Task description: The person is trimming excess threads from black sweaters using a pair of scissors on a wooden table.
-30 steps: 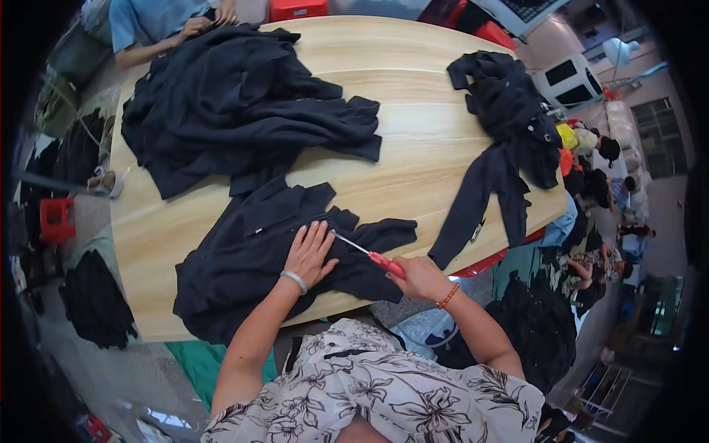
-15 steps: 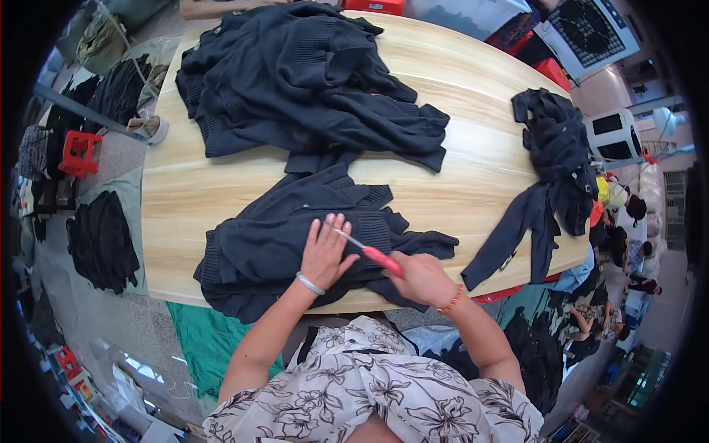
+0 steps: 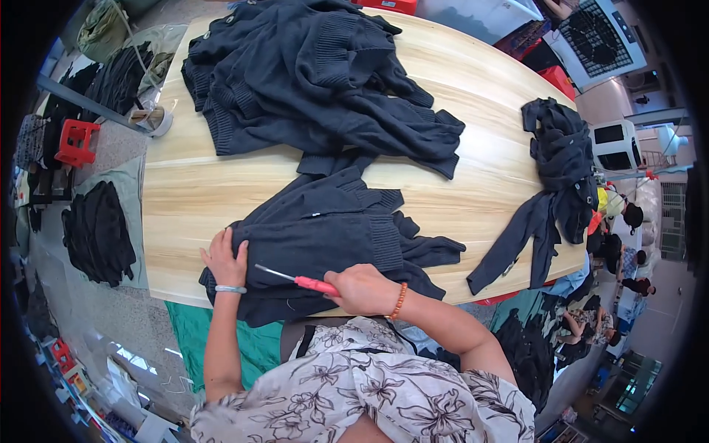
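Observation:
A dark knit garment (image 3: 332, 236) lies spread at the near edge of a long wooden table (image 3: 480, 177). My left hand (image 3: 224, 260), a bracelet at its wrist, lies flat on the garment's left end with fingers apart. My right hand (image 3: 362, 288), wearing an orange bead bracelet, is closed around the red handle of a thin pointed tool (image 3: 295, 279). The tool's metal tip points left, just above the fabric and close to my left hand.
A big heap of dark knit garments (image 3: 310, 81) covers the far side of the table. Another dark garment (image 3: 554, 170) hangs over the right end. Dark clothes (image 3: 96, 229) lie on the floor at left beside a red stool (image 3: 74, 140). People sit at far right.
The view has swung right, so the table sits more to the left. My left hand has slid left to the garment's end. The tool still points toward it.

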`<state>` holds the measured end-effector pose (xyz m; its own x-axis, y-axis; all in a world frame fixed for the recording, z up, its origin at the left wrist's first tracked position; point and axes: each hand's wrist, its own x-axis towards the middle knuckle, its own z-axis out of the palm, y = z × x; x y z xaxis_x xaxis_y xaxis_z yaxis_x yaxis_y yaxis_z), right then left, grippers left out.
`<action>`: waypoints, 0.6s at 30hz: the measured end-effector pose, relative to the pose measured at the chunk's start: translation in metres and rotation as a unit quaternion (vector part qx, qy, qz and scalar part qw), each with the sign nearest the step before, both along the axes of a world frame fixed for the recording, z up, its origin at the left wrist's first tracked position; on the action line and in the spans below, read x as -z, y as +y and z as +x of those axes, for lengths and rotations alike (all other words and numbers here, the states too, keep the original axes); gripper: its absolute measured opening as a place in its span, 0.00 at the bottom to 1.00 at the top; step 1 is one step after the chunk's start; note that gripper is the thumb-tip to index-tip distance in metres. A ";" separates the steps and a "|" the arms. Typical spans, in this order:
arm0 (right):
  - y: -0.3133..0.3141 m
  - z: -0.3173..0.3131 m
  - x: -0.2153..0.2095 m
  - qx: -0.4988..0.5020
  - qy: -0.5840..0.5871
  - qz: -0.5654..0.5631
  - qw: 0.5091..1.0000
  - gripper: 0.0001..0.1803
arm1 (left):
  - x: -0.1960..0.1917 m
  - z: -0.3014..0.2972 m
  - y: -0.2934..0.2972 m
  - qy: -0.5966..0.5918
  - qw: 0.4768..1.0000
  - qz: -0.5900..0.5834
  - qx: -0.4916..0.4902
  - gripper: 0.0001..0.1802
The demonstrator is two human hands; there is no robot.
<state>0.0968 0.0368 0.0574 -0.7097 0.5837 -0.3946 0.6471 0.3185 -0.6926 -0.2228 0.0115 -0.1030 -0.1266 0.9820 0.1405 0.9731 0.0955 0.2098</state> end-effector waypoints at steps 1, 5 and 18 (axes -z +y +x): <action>0.003 -0.003 0.002 -0.004 0.000 -0.003 1.000 0.12 | -0.002 -0.011 -0.004 -0.024 0.999 -0.012 -0.021 0.29; 0.012 -0.002 0.027 0.042 0.023 0.030 0.998 0.11 | -0.023 -0.030 -0.004 -0.246 0.969 -0.015 -0.020 0.26; 0.138 0.011 0.125 0.153 -0.076 0.308 0.936 0.09 | -0.086 -0.006 -0.035 -0.306 0.952 0.013 -0.027 0.19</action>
<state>0.1079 0.1751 -0.0679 -0.4355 0.9002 0.0019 0.8491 0.4115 -0.3312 -0.2285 -0.0231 -0.0169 -0.2437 0.9686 0.0489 0.6620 0.1293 0.7383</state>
